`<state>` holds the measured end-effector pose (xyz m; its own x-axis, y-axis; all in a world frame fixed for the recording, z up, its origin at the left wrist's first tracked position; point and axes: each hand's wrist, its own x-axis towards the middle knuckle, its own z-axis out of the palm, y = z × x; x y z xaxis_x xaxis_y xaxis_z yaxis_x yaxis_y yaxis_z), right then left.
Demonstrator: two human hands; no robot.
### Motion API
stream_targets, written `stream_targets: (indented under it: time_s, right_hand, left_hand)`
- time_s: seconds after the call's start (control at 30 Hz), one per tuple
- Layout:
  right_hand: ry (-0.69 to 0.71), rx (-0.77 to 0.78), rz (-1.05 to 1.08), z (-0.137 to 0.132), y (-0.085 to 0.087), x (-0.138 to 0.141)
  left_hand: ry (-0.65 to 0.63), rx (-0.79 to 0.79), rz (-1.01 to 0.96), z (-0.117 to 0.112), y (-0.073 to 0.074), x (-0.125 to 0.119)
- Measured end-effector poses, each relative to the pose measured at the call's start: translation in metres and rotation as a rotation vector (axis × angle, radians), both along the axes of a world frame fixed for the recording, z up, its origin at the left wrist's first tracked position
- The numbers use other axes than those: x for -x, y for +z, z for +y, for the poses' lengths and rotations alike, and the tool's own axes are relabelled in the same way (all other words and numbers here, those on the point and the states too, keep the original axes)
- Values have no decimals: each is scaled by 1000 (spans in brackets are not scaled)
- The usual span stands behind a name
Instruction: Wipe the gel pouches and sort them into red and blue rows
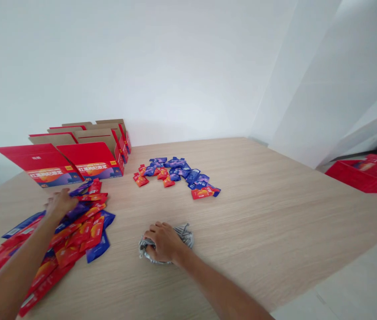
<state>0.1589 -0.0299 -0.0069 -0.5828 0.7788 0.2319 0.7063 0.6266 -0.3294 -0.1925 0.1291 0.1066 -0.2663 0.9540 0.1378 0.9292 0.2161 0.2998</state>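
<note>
My right hand (pixel 162 242) is closed on a crumpled grey-and-white striped cloth (pixel 185 235) and presses it against the table. Part of the cloth is hidden under the palm. On the left, my left hand (pixel 61 203) lies over the far part of a pile of red and blue sachets (pixel 83 233), close to the boxes. Its fingers look apart and partly point away from me; whether a sachet is under them is hidden. My left forearm covers some of the pile.
Several red cardboard boxes (pixel 98 166) stand with raised lids at the back left by the wall. Smaller red and blue packets (pixel 178 171) lie scattered mid-table. The wooden table's (pixel 275 204) right edge slopes toward me. Beyond it sits a red container (pixel 358 175).
</note>
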Motion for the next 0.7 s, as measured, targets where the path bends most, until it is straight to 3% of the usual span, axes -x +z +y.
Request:
stream_targets:
  time_s: [0.07, 0.23, 0.33, 0.4, 0.53, 0.7]
  right_hand:
    - [-11, 9, 6, 0, 0, 1]
    - [-24, 18, 5, 0, -2, 2]
    - [-22, 18, 6, -1, -1, 2]
    - [-26, 9, 18, -2, -1, 2]
    - [-32, 14, 15, -2, -4, 3]
    - [-39, 38, 19, -1, -5, 5]
  left_hand:
    - [-47, 4, 42, 10, -7, -42]
    - [-477, 52, 37, 51, -41, -188]
    - [-566, 96, 51, 70, -65, -274]
    - [-559, 114, 77, 78, -80, -318]
    - [-485, 110, 131, 86, -100, -371]
    - [-456, 81, 164, 92, -110, -392]
